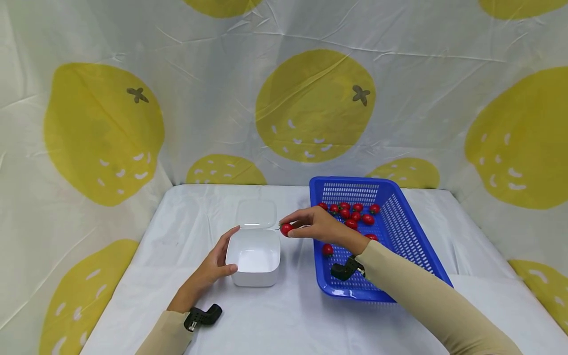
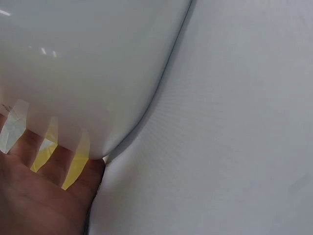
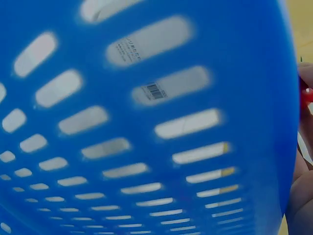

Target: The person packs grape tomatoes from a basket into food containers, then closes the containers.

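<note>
A white square container (image 1: 253,270) stands uncovered, with its bottom visible inside. My left hand (image 1: 218,260) holds it by the left side, thumb at the near corner and fingers toward the far one. In the left wrist view those fingers (image 2: 90,171) lie against the glossy container wall (image 2: 93,73). Just right of the container's rim, my right hand (image 1: 317,225) pinches a red cherry tomato (image 1: 286,229) with a green stem. The right wrist view shows a sliver of that tomato (image 3: 307,96) past the basket wall. More cherry tomatoes (image 1: 351,224) lie in the blue basket (image 1: 326,292).
A translucent lid (image 1: 256,214) lies flat behind the container. The basket's slotted wall (image 3: 249,98) fills most of the right wrist view, with my right forearm (image 1: 426,291) crossing above the basket. White cloth (image 1: 301,320) covers the table, and a lemon-print curtain (image 1: 213,98) hangs behind.
</note>
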{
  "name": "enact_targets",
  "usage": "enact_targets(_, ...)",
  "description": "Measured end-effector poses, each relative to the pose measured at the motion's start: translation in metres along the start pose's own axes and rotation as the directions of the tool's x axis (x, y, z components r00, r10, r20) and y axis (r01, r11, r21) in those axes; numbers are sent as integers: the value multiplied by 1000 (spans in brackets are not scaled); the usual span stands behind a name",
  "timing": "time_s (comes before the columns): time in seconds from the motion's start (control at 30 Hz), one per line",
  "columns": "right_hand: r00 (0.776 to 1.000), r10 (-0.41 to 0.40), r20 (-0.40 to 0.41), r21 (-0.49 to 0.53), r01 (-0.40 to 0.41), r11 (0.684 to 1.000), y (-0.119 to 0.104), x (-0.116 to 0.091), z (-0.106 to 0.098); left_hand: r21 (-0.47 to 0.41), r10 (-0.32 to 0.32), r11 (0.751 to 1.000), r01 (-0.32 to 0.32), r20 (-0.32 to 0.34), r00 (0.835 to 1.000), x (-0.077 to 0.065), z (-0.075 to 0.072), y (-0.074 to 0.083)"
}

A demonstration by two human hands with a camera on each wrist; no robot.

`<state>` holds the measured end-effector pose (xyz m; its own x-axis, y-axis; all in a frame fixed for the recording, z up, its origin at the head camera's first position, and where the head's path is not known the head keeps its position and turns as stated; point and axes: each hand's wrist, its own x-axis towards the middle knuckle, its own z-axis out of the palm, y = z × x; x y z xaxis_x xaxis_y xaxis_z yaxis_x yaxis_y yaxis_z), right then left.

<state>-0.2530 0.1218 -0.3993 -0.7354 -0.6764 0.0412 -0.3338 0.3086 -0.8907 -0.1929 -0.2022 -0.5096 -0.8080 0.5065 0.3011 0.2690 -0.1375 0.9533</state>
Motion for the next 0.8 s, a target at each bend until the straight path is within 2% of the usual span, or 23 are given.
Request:
enact_targets(0.4,995,-5,102,46,0,999,0,7,11,4,-10,1000,10,-6,1000,0,-1,-3)
enact_targets(0.8,986,-31,164,21,28,999,-3,11,17,-18,-32,999,31,-19,999,-1,2,1)
